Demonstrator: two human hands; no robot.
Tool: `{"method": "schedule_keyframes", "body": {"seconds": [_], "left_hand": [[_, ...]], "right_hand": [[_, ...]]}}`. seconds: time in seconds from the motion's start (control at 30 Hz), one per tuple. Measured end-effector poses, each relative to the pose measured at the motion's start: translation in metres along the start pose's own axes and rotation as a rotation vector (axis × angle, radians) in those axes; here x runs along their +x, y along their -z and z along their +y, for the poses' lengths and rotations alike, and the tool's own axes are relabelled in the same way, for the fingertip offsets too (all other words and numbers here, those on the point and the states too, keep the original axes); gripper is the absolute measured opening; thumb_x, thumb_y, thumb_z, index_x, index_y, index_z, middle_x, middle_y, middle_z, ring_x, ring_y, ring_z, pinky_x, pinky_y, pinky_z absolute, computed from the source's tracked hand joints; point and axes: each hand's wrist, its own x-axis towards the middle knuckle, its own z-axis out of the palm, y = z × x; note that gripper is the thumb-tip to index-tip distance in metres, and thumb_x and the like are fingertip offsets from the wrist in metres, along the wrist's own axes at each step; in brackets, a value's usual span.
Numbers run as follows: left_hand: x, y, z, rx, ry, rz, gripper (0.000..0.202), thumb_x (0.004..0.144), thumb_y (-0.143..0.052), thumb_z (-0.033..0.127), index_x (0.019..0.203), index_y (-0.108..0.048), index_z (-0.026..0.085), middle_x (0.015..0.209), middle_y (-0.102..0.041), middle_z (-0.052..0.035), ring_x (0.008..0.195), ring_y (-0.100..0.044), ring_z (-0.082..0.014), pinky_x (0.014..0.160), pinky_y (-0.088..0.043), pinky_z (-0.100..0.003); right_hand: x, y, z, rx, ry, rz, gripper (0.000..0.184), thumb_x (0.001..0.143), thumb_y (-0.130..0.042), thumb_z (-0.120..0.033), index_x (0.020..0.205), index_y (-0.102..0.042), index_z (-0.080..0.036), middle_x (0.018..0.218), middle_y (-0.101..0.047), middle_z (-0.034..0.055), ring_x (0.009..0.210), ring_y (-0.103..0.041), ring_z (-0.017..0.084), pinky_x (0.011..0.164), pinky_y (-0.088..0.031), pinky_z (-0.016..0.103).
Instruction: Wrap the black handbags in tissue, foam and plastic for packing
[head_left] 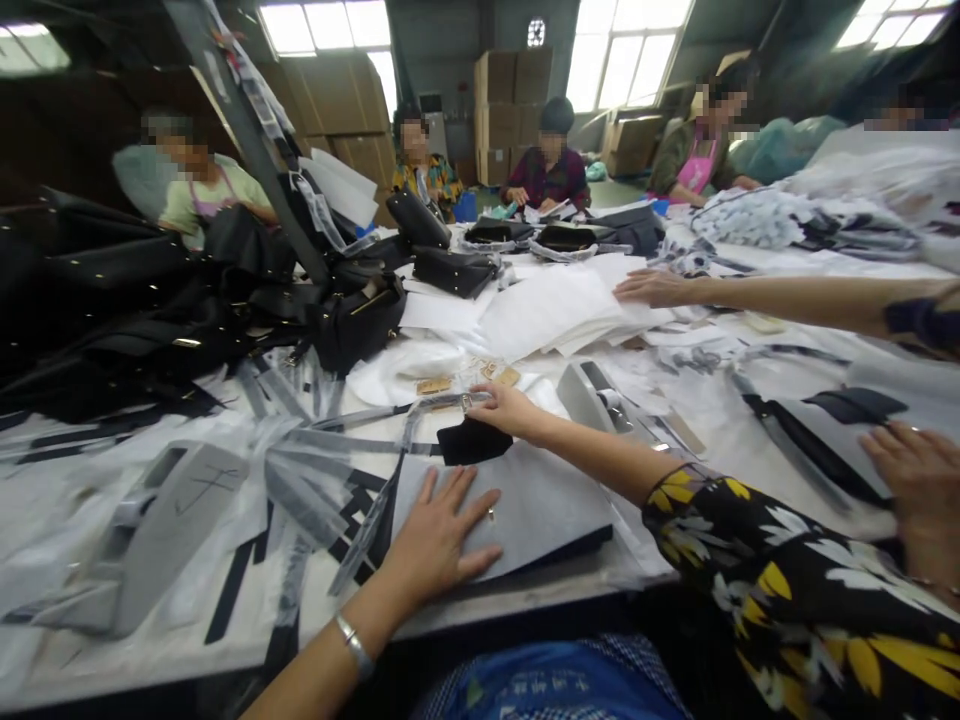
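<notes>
A dark handbag [574, 550] lies flat in front of me, mostly under a white sheet [555, 490]. My left hand [450, 525] rests flat on that sheet with fingers spread, close to a small metal clasp [491, 514]. At the bag's top edge, my right hand [502, 412] pinches a plastic-wrapped strap [427, 402] by its metal buckle. Just below those fingers is a black flap [472, 442]. The wrapped strap loops down along the bag's left side.
Black handbags [150, 290] are heaped at left. A stack of white sheets [547, 310] lies ahead, with a co-worker's hand [652, 287] on it. Another hand [919, 480] is by a bag at right. A grey wrapped bag [176, 530] lies left; a post [255, 140] rises behind.
</notes>
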Motion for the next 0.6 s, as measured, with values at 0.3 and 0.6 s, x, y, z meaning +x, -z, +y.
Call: {"method": "schedule_keyframes", "body": {"seconds": [0.3,0.6], "left_hand": [[-0.005,0.0,0.006,-0.043,0.009,0.212,0.059,0.086,-0.064,0.054,0.13,-0.053,0.017,0.123,-0.065,-0.0119,0.117,-0.06,-0.0269,0.118,-0.028,-0.056],[-0.023,-0.009,0.01,0.021,-0.153,0.405,0.032,0.096,-0.058,0.035,0.124,-0.061,0.02,0.112,-0.071,-0.0078,0.107,-0.066,-0.0215,0.102,-0.051,-0.038]], "right_hand": [[-0.1,-0.015,0.023,0.025,0.489,-0.124,0.048,0.084,-0.048,0.002,0.12,-0.071,-0.02,0.128,-0.067,0.0048,0.126,-0.058,0.019,0.113,-0.042,0.038],[-0.112,-0.047,0.047,-0.174,0.609,-0.114,0.035,0.094,-0.052,-0.007,0.124,-0.069,-0.014,0.131,-0.065,0.0114,0.132,-0.052,0.021,0.114,-0.041,0.038]]}}
